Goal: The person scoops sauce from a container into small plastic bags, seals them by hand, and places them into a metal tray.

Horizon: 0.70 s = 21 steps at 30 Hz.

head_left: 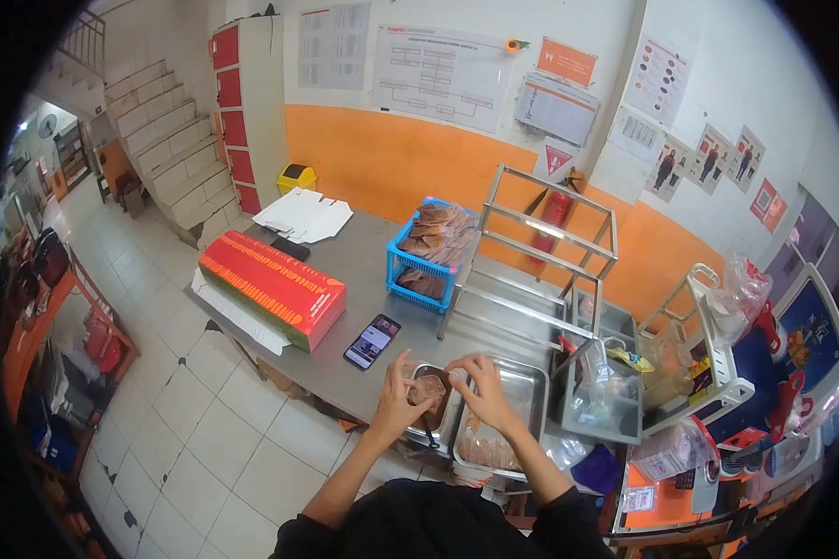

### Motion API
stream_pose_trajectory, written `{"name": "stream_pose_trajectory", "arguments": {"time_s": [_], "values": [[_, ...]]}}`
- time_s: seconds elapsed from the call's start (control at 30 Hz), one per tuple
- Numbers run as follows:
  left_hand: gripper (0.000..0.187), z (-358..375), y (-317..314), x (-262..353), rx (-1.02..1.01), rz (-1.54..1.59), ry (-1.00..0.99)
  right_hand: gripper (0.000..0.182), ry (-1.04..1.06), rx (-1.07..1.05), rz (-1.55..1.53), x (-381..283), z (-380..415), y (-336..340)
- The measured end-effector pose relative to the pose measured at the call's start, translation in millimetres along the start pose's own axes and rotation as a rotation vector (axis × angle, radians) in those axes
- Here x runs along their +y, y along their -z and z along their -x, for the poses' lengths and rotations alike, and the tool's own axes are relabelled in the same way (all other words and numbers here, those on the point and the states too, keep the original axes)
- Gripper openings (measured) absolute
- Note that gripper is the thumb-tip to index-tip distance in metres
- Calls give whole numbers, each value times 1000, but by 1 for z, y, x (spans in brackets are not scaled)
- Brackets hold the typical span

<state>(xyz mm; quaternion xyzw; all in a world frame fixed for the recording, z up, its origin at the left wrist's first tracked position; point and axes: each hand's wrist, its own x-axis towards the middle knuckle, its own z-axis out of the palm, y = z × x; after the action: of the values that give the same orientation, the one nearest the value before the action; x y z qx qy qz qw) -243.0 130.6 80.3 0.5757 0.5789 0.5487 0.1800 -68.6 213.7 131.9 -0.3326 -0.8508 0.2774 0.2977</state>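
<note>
Grey metal table [359, 270], orange-and-white wall [373, 154]. Left hand [399, 399] half-open at reddish-brown flat piece [428, 389], small steel tray [447, 417] beneath; right hand [483, 393] half-curled alongside, contact unclear.

Bright, even indoor light; fisheye curvature, black corners.

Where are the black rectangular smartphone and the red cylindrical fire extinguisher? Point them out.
Black rectangular smartphone [373, 342]: head view, on its lit screen.
Red cylindrical fire extinguisher [557, 211]: head view, on its body.

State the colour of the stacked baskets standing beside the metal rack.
Bright blue; the stacked baskets show best in the head view.
</note>
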Motion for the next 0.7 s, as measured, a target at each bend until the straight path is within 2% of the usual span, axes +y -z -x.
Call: {"name": "stream_pose_trajectory", "arguments": {"time_s": [0.03, 0.23, 0.33, 0.43, 0.53, 0.6, 0.7], "values": [[95, -1, -1, -2, 42, -6, -25, 20, -103, 25, -120, 3, 5, -5], [85, -5, -12, 9, 164, 21, -30, 21, -296, 25, -591, 15, 17, -30], [81, -6, -9, 14, 138, 87, 11, 17, -323, 128, -529, 22, 11, -35], [60, -5, -9, 3, 56, 487, 93, 14, -304, 230, -440, 21, 3, -25], [30, -5, -11, -9, 26, 634, 156, 13, -167, 321, -294, 4, -1, -11], [20, -8, -8, 5, 66, 617, 189, 12, -134, 321, -253, 2, -4, -7], [18, -12, -12, 3, 134, 639, 229, 12, -154, 258, -249, 2, -10, -1]]}}
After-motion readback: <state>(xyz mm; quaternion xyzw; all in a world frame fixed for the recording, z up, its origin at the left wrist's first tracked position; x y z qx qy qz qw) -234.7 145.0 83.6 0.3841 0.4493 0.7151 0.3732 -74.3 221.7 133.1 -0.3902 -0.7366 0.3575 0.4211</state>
